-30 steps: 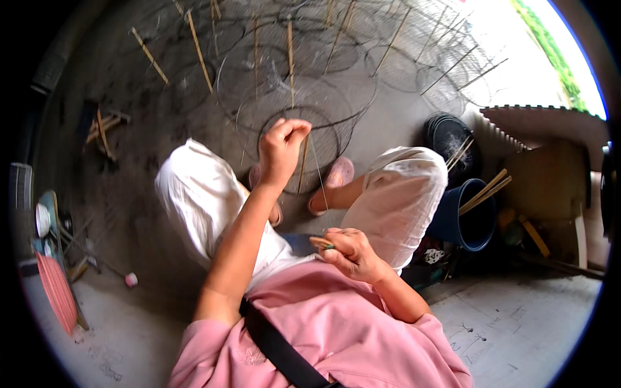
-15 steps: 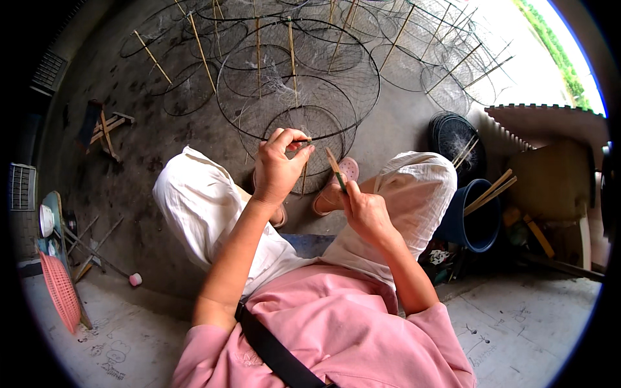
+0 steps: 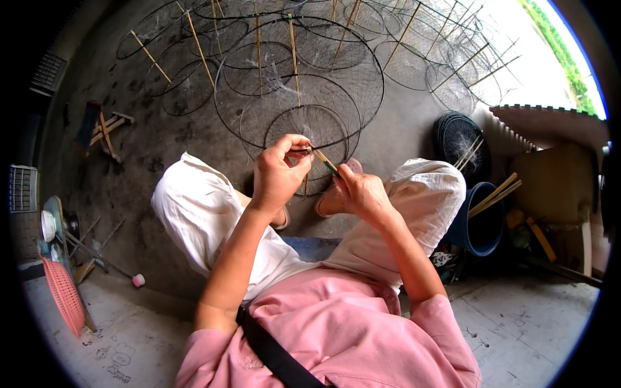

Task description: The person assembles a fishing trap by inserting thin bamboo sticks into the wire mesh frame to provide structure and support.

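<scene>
Sits with knees apart, in white trousers (image 3: 200, 200) and a pink shirt (image 3: 362, 336), with a black strap (image 3: 275, 346) across the chest. In the centre of the frame, pinches the dark rim of a large hoop (image 3: 383, 90) between thumb and fingers of the left hand (image 3: 278, 171). Just right of that, clamps a slim tool (image 3: 323, 159), pale toward the tips and green lower down, in thumb and fingers of the right hand (image 3: 363, 195). Aims the tips up and left, right beside the left fingertips; too small to tell contact between tips and rim.

Has the hoop reaching from the left fingers to the top middle of the frame, with fine mesh (image 3: 323, 58) inside. Across the top and upper right, more nets (image 3: 446, 71) and thin sticks (image 3: 200, 48) on the grey floor (image 3: 155, 123). Below the hoop, between the knees, pink shoes (image 3: 354, 165), partly hidden.

At left, a folding stool (image 3: 105, 134); at lower left, a pink basket (image 3: 63, 294) near a white bowl (image 3: 48, 225). At right, a blue bucket (image 3: 458, 223) with pale rods (image 3: 495, 194) leaning out, and just above, a black stack (image 3: 446, 132) of rings.
</scene>
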{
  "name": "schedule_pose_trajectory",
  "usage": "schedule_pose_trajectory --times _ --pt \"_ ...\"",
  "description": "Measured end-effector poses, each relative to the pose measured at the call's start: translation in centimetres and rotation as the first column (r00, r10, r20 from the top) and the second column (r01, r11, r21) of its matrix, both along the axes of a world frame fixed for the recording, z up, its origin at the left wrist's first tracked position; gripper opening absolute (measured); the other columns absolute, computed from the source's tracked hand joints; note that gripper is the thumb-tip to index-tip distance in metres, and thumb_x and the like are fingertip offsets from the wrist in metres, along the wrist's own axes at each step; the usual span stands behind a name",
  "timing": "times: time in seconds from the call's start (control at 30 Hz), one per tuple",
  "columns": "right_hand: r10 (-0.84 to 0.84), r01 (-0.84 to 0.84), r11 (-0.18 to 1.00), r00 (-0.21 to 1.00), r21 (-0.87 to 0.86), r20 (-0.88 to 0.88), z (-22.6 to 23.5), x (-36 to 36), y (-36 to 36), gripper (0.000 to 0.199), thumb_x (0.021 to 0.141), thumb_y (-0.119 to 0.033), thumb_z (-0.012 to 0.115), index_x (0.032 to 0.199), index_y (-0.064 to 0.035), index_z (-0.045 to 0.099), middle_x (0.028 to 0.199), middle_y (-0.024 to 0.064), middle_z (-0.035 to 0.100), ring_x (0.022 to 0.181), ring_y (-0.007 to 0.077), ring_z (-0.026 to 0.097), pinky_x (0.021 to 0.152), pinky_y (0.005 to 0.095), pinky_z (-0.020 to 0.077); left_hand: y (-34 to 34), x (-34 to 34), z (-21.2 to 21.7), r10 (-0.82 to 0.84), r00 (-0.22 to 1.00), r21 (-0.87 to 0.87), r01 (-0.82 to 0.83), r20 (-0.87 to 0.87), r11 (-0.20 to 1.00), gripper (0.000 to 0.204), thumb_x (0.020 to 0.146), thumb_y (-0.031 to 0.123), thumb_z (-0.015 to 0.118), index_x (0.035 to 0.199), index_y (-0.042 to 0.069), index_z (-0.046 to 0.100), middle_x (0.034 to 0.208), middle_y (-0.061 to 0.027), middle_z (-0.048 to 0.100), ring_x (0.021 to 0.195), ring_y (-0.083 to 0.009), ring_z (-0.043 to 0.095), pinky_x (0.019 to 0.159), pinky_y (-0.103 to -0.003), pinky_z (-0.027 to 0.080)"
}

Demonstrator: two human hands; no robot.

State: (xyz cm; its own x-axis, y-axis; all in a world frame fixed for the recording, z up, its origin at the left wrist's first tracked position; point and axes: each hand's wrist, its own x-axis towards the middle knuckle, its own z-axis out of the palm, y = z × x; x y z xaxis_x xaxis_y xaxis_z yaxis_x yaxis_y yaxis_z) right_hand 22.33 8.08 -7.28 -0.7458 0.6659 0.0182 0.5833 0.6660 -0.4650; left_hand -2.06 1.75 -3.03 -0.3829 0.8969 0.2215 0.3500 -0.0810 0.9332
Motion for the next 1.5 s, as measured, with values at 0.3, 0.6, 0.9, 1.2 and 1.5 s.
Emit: schedule_pose_trajectory --times 0.3,0.6,0.9,1.2,1.5 --pt "-0.333 0.163 0.927 0.773 -0.339 -0.539 8.9 -4.8 0.9 0.036 0.104 -0.017 0.090 0.135 -0.0083 0.073 0.114 0.0139 0.082 0.089 0.0278 0.083 0.077 0.0404 0.0656 -1.2 -0.5 0.7 -0.087 0.994 0.012 0.088 -0.066 0.996 0.033 0.098 -0.003 0.090 0.130 0.004 0.085 0.106 -0.0038 0.087 0.094 -0.0118 0.082 0.081 -0.031 0.062" --pt "0.516 -0.314 0.758 0.825 0.571 -0.231 13.8 -12.2 -7.6 0.025 0.090 -0.019 0.081 0.112 -0.0098 0.084 0.098 0.0057 0.060 0.093 0.0250 0.070 0.081 0.0437 0.0592 -0.5 -2.6 0.0 -0.194 0.981 0.137 0.193 -0.004 0.972 0.029 0.101 -0.008 0.085 0.128 0.003 0.088 0.105 -0.0094 0.083 0.096 -0.0167 0.078 0.084 -0.031 0.061" --pt "-0.799 -0.019 0.417 0.469 -0.909 -0.377 8.7 -1.0 -5.6 0.022 0.121 -0.024 0.074 0.121 -0.0031 0.079 0.098 0.0063 0.081 0.075 0.0190 0.075 0.066 0.0347 0.0601 -0.4 -1.2 -0.7 -0.078 0.996 0.159 0.072 0.035 0.985 0.019 0.102 -0.008 0.086 0.118 0.001 0.089 0.102 -0.0076 0.085 0.089 -0.0137 0.079 0.080 -0.028 0.063" --pt "-0.231 0.240 0.959 0.970 0.149 -0.080 4.6 -2.1 -4.6 0.017 0.117 -0.030 0.072 0.116 -0.0130 0.067 0.090 0.0123 0.074 0.082 0.0381 0.079 0.068 0.0529 0.0606 -1.1 -0.8 0.6 -0.090 0.996 0.134 0.088 0.008 0.987 0.022 0.103 -0.010 0.083 0.122 0.000 0.089 0.106 -0.0067 0.086 0.093 -0.0127 0.079 0.083 -0.028 0.064" --pt "-0.085 0.132 0.989 0.871 0.064 -0.483 5.4 -3.6 -5.5 0.042 0.097 -0.006 0.084 0.137 -0.0093 0.072 0.122 0.0155 0.074 0.117 0.0363 0.076 0.092 0.0501 0.0628 -1.1 -0.8 0.8 -0.129 0.992 0.148 0.129 -0.010 0.980 0.021 0.103 -0.008 0.083 0.121 0.001 0.090 0.109 -0.0084 0.087 0.097 -0.0164 0.081 0.087 -0.031 0.064"
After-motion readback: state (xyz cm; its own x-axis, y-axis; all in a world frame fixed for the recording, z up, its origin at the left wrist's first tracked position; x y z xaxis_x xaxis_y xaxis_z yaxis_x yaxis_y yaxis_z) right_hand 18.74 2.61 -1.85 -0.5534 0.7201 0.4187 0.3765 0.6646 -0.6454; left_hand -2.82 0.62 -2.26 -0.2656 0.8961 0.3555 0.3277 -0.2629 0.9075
